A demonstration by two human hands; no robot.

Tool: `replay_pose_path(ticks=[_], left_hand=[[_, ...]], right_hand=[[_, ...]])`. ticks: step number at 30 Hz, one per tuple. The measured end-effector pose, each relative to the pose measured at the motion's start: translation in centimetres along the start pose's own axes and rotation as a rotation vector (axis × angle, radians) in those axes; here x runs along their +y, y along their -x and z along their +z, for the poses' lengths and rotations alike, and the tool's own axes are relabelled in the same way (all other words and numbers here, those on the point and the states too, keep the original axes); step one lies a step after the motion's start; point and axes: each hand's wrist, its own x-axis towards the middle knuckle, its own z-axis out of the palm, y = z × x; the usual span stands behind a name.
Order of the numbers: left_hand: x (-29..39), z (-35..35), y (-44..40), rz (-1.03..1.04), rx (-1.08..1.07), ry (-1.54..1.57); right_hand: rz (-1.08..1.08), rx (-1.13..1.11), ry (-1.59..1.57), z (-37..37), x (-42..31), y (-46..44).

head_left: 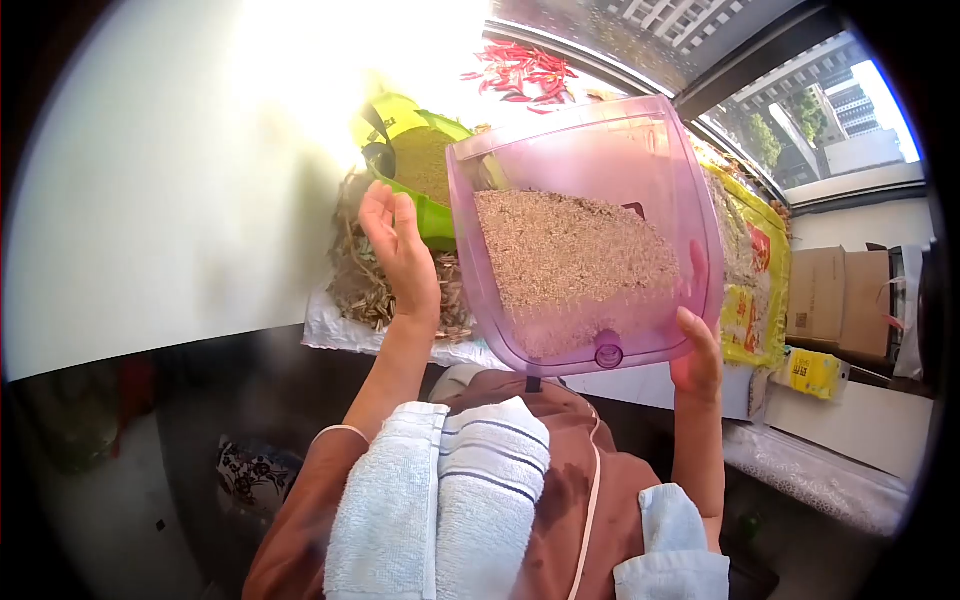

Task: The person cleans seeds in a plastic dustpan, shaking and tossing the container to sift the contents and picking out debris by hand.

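A translucent pink plastic bin (560, 330) is held up in front of me, tilted, with tan grain (575, 250) lying inside it. My right hand (697, 355) grips the bin's lower right edge, thumb on the near side and fingers partly seen through the plastic. My left hand (405, 250) is raised to the left of the bin, holding nothing, fingers stretched upward. Just beyond that hand stands a bright green container (437, 218) filled with a yellowish-brown, fine-looking material (420, 163). The bin covers part of this container.
Dried brown plant pieces (362, 290) lie on a white sheet (340, 330) under the green container. Red chili peppers (525, 72) are spread by the window. To the right are a yellow printed bag (765, 250), cardboard boxes (830, 300) and a small yellow packet (812, 373).
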Motion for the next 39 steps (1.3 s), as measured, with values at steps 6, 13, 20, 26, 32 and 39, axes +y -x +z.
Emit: replay_pose_path(ticks=[6, 13, 20, 26, 32, 39], left_hand=[[-1.4, -2.2, -1.8, 0.235, -0.237, -1.016], [-2.5, -3.9, -1.8, 0.235, -0.277, -0.925], [-2.8, -5.1, -1.7, 0.227, -0.354, -0.841], [-3.0, -5.7, -1.9, 0.26, -0.375, -0.81], [-2.9, -5.3, -1.8, 0.305, -0.379, -0.81], [-2.6, -5.3, -1.8, 0.301, -0.39, -0.801]], right_hand=[[0.075, -0.084, -0.031, 0.9, -0.1, -3.9], [0.198, -0.113, 0.075, 2.0, -0.4, -6.6], [0.23, -0.119, 0.2, 3.0, -1.6, -8.7], [0.326, -0.112, 0.238, 3.4, -2.1, -9.9], [0.316, -0.137, 0.243, 3.3, -1.5, -10.6], [0.385, -0.163, 0.263, 3.9, -2.0, -11.4]])
